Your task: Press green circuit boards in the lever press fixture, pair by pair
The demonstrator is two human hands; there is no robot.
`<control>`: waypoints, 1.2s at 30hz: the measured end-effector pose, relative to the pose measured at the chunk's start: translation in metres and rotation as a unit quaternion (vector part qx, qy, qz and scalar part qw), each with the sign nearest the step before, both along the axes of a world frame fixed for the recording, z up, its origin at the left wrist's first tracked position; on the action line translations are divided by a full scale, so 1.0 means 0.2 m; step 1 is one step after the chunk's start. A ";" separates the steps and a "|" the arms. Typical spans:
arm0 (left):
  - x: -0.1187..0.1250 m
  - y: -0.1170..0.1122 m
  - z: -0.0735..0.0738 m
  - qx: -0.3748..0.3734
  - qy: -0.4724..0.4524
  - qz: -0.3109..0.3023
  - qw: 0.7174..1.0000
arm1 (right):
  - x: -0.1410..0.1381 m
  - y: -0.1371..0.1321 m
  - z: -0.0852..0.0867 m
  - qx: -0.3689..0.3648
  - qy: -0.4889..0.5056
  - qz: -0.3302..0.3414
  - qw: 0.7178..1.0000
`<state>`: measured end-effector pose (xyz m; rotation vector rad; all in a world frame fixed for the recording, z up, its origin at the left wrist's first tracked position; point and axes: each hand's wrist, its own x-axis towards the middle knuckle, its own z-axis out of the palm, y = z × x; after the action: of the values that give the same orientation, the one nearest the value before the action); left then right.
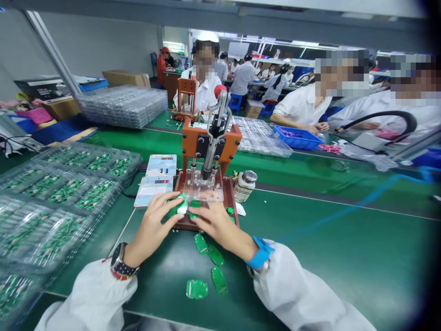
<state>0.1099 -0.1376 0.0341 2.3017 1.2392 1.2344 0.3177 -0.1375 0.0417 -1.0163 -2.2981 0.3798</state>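
Observation:
At the base of an orange test fixture [190,142] with an upright red-knobbed lever, my left hand [159,216] is closed on a green circuit board [179,205], held between thumb and fingers. Facing it, my right hand [215,220] pinches a second green circuit board [195,209] under the fixture's clear plate [206,189]. Whether either board touches the fixture's bed I cannot tell. Nearer to me, several loose green circuit boards [197,289] lie on the green bench [292,257].
Clear trays [62,184] of boards cover the left side. Two meters [153,191] with red digits stand left of the fixture, a capped bottle [245,186] right of it. Stacked trays [127,105] and a blue bin [298,138] lie beyond. Co-workers in white sit across.

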 end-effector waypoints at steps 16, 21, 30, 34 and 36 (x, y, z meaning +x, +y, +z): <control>0.21 0.21 -0.01 -0.031 0.099 -0.122 0.987 | 1.10 0.55 0.08 0.051 0.048 -0.445 0.893; 0.21 0.22 0.00 -0.037 0.102 -0.123 0.987 | 0.79 0.40 0.06 0.151 0.105 -0.384 0.905; 0.09 0.26 0.00 -0.046 0.098 -0.101 0.989 | 0.19 0.04 -0.03 0.048 0.008 -0.060 0.997; 0.06 0.25 0.00 -0.046 0.109 -0.089 0.989 | 0.16 0.10 -0.03 -0.009 0.005 -0.064 0.998; 0.05 0.25 0.00 -0.053 0.112 -0.089 0.988 | 0.16 0.13 -0.03 -0.012 0.025 -0.067 0.997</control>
<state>0.1206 -0.0867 0.0345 2.4621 1.1061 0.8486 0.3505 -0.1117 0.0366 -1.1534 -2.1722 0.3737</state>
